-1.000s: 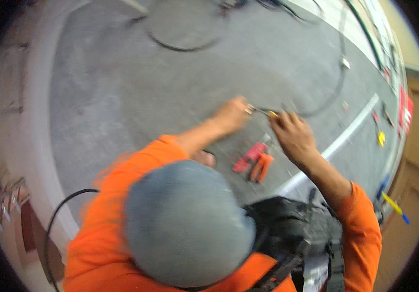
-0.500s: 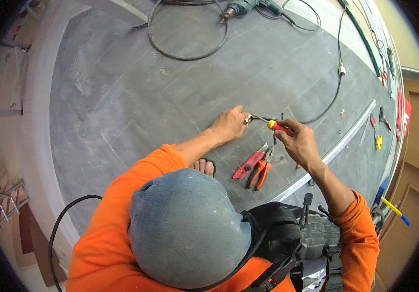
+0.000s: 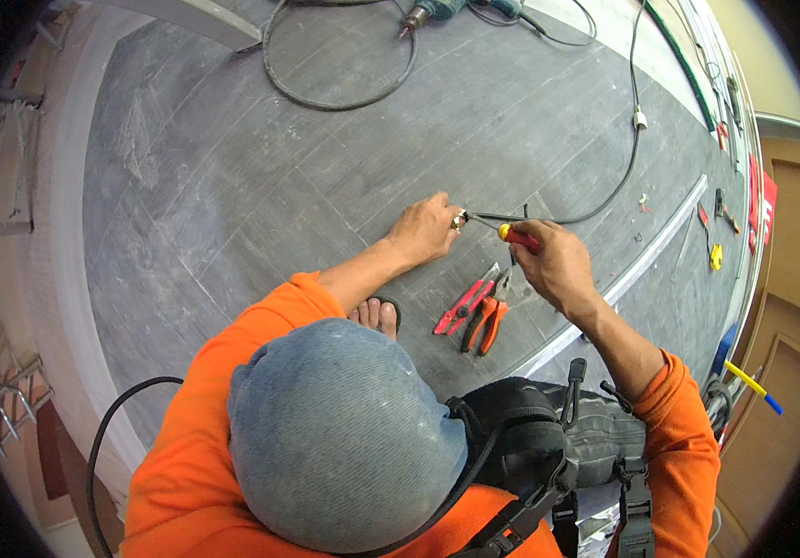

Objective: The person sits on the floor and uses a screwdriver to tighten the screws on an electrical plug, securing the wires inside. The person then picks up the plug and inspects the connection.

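Observation:
My left hand [image 3: 426, 230] is closed in a pinch on a small metallic fitting [image 3: 459, 220] at the end of a black cable [image 3: 595, 212], just above the grey floor. My right hand [image 3: 556, 265] is wrapped round the red and yellow handle of a screwdriver [image 3: 521, 239]. Its thin shaft points left, with the tip at the fitting; exact contact is too small to tell. Below the hands lie orange-handled pliers [image 3: 484, 325] and a red hand tool [image 3: 461, 303], side by side on the floor.
At the far edge lies a green drill [image 3: 434, 8] with a looped cable. A long pale metal strip [image 3: 637, 265] runs diagonally on the right. Beyond it are a yellow-and-red tool [image 3: 716, 257] and several others. My foot [image 3: 376, 316] is by the left forearm.
The whole view has shifted slightly, so the hands and floor things appear a little left and higher. The right hand still holds the screwdriver at the fitting, its shaft a bit flatter.

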The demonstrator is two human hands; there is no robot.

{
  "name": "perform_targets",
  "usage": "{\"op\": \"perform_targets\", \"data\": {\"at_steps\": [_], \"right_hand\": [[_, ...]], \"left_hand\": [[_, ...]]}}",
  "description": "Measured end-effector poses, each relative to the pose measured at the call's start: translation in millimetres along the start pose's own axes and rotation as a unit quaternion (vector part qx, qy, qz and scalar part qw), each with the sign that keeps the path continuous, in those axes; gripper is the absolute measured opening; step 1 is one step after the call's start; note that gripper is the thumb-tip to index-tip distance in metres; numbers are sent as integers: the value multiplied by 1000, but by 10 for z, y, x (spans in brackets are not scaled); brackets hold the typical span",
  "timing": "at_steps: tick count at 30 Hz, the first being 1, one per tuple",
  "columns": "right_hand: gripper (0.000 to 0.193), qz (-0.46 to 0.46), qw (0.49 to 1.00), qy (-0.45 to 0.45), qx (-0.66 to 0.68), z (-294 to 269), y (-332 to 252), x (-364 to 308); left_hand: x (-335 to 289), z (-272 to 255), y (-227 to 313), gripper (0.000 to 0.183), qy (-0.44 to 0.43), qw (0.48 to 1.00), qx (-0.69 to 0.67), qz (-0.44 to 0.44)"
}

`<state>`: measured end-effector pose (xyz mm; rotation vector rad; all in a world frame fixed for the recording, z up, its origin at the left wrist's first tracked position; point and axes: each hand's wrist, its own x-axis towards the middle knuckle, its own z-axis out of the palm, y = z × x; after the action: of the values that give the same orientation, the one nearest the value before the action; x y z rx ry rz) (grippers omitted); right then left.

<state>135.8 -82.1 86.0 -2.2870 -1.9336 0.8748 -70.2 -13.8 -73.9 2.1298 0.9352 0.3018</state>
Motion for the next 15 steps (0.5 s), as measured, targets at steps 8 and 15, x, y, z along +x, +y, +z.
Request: {"op": "perform_targets", "data": {"at_steps": [8, 15], "right_hand": [[23, -58, 995, 14, -74, 39, -7, -14], [29, -284, 904, 34, -318, 26, -37, 1]], "left_hand": [[3, 16, 9, 34, 1, 1000, 5, -5], [-15, 51, 1, 32, 19, 1000, 3, 15]]}}
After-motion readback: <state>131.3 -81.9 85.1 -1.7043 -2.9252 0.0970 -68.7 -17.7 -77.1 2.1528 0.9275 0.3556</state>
